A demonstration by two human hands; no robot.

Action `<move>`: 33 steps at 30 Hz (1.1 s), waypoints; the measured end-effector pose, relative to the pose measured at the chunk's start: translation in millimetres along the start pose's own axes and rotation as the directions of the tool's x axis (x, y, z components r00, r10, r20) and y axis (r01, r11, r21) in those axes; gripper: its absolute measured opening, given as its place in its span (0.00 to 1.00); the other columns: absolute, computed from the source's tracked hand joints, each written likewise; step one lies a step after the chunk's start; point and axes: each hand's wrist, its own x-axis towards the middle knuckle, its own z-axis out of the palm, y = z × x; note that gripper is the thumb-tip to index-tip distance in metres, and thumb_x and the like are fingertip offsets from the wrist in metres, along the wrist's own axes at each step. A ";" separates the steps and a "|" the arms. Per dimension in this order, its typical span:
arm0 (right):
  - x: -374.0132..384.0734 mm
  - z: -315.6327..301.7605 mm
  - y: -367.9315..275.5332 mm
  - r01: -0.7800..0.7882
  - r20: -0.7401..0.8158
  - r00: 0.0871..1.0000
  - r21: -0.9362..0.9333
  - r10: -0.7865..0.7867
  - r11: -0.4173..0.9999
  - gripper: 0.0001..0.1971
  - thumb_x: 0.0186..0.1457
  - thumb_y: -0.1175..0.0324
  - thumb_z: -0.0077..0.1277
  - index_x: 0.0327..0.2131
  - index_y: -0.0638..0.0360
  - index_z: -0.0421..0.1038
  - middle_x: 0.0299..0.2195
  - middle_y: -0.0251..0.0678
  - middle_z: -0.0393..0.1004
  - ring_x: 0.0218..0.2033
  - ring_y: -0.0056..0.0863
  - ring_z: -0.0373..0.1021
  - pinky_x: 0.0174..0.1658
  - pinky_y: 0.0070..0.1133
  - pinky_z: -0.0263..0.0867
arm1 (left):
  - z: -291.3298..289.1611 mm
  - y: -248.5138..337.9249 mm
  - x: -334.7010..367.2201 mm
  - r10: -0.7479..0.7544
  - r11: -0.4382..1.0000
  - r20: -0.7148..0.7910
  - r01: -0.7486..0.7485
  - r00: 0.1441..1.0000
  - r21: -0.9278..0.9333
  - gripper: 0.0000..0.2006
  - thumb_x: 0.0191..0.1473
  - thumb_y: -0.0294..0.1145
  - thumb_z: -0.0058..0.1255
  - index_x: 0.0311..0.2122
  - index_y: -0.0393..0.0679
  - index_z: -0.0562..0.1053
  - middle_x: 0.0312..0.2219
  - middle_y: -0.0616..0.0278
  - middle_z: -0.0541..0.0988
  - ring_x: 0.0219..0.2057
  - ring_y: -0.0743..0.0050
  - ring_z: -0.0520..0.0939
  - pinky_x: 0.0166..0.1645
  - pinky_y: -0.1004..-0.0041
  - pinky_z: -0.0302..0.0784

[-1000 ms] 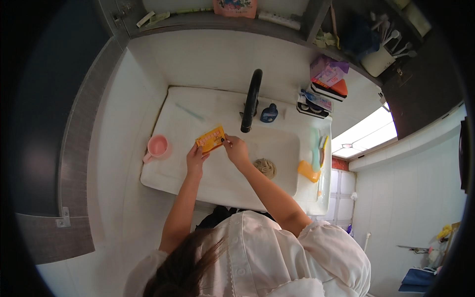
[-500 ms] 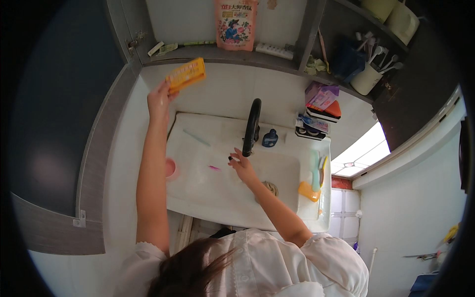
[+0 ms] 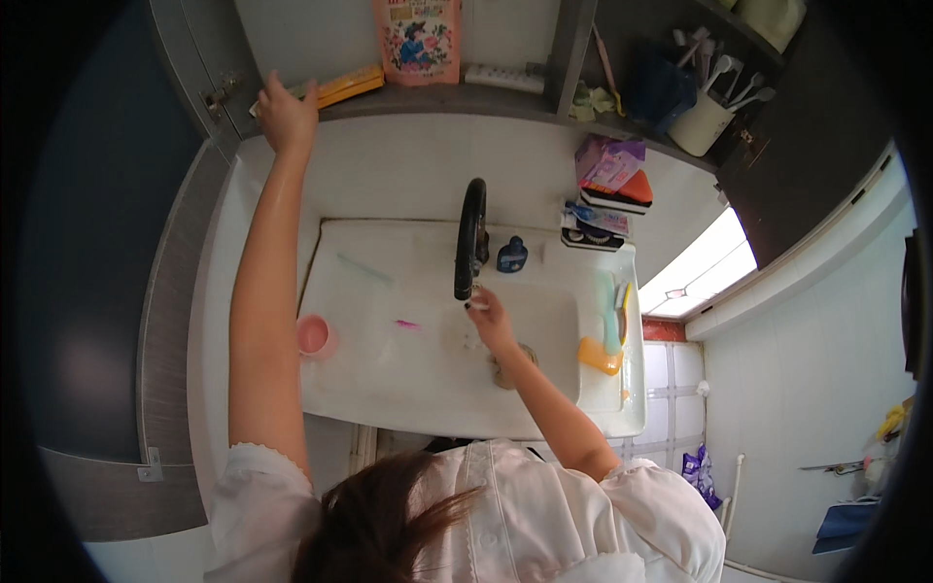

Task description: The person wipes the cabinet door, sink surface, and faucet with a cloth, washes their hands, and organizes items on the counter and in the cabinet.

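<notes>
My left hand (image 3: 290,119) is up at the wall cabinet's shelf, at the left end of a flat yellow box (image 3: 352,86). Its thumb and forefinger are spread, and the thumb is by the box's end; the box rests on the shelf. Under the black faucet (image 3: 472,228), my right hand (image 3: 492,322) has its fingers drawn together over the white basin (image 3: 554,311). A small dark spot and something whitish show at its fingertips, too small to name. A pink cup (image 3: 313,336) and a pale green stick (image 3: 364,268) lie on the counter at left.
A dark blue bottle (image 3: 512,255) stands beside the faucet. Stacked boxes (image 3: 607,189) fill the back right corner. A pink pouch (image 3: 420,44) and a white power strip (image 3: 505,78) share the shelf. An orange object (image 3: 601,357) lies on the right rim. Cabinet doors stand out on both sides.
My left hand has moved up and left to the shelf, where the yellow box now lies. My right hand's fingers have drawn together under the faucet. The whole view has shifted a little.
</notes>
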 end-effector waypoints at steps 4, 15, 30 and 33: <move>3.1 -26.6 -48.0 0.410 -0.076 0.906 0.408 -0.417 0.816 0.17 0.43 0.70 0.46 0.39 0.65 0.62 0.26 0.35 0.65 0.21 0.18 0.58 0.23 0.15 0.55 | -11.3 -9.6 -105.1 -0.294 0.696 0.000 0.214 0.956 -0.686 0.08 0.47 0.32 0.39 0.30 0.39 0.64 0.22 0.62 0.67 0.25 0.75 0.68 0.30 0.76 0.64; 46.6 35.6 -144.8 0.425 0.149 0.904 -0.425 -0.402 0.799 0.12 0.37 0.65 0.53 0.17 0.66 0.65 0.14 0.38 0.61 0.15 0.29 0.56 0.19 0.23 0.52 | -7.0 -71.9 -371.6 -0.390 -0.278 0.916 0.960 -0.090 -0.023 0.19 0.51 0.45 0.29 0.30 0.40 0.68 0.24 0.64 0.72 0.26 0.77 0.71 0.31 0.77 0.65; 98.8 32.7 -10.8 0.200 0.089 0.971 -0.813 -0.224 0.546 0.19 0.43 0.73 0.41 0.44 0.53 0.59 0.29 0.45 0.68 0.29 0.39 0.65 0.32 0.31 0.62 | -17.0 -84.5 -348.7 -0.303 -0.550 0.837 0.801 -0.457 0.238 0.32 0.49 0.47 0.27 0.51 0.31 0.39 0.52 0.47 0.41 0.55 0.58 0.42 0.55 0.63 0.36; 92.8 36.1 -10.2 0.148 0.135 0.989 -0.897 -0.062 0.417 0.20 0.42 0.75 0.38 0.44 0.53 0.60 0.25 0.41 0.69 0.25 0.37 0.67 0.28 0.28 0.63 | -15.2 -87.8 -356.1 -0.313 -0.567 0.833 0.793 -0.457 0.223 0.33 0.49 0.47 0.28 0.51 0.30 0.38 0.52 0.46 0.40 0.55 0.57 0.42 0.55 0.63 0.36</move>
